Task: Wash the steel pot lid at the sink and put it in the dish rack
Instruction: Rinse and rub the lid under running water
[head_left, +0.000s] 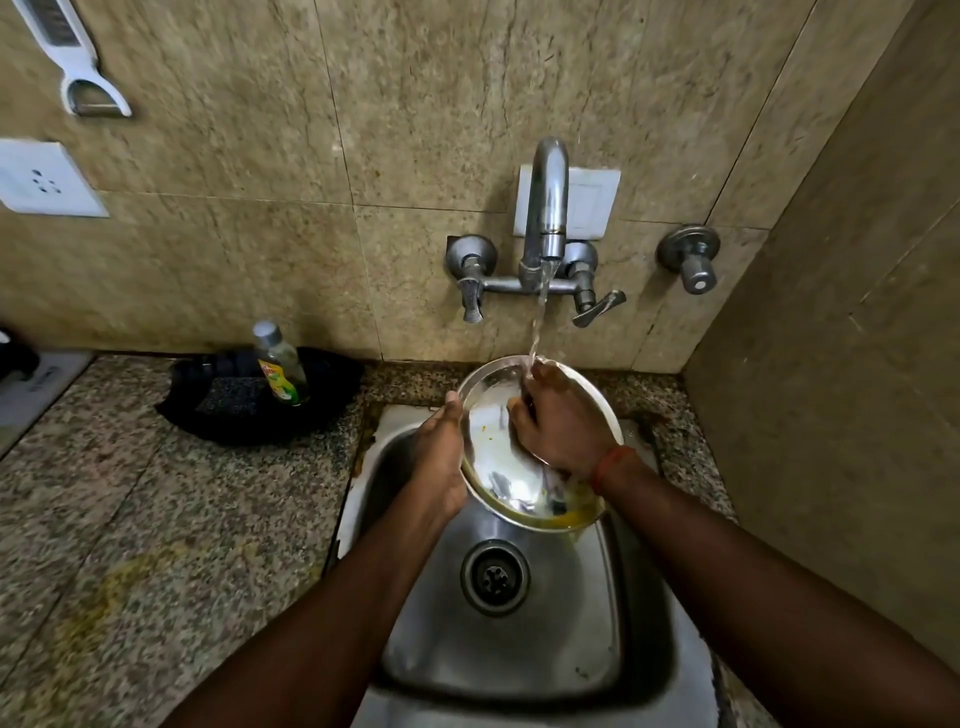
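Observation:
The round steel pot lid (493, 457) is held tilted over the steel sink (524, 639), its inner face towards me, with yellow food residue pooled along its lower rim. My left hand (439, 462) grips the lid's left edge. My right hand (558, 421) lies against the lid's inner face, fingers curled near the top, where the stream from the tap (545, 208) falls on them. Whether the right hand holds a scrubber cannot be told.
A dish-soap bottle (280, 364) stands in a black tray (249, 400) on the granite counter (156, 519) left of the sink. Tap handles (470, 291) flank the spout. A tiled wall closes off the right side. A white peeler (78, 62) hangs at top left.

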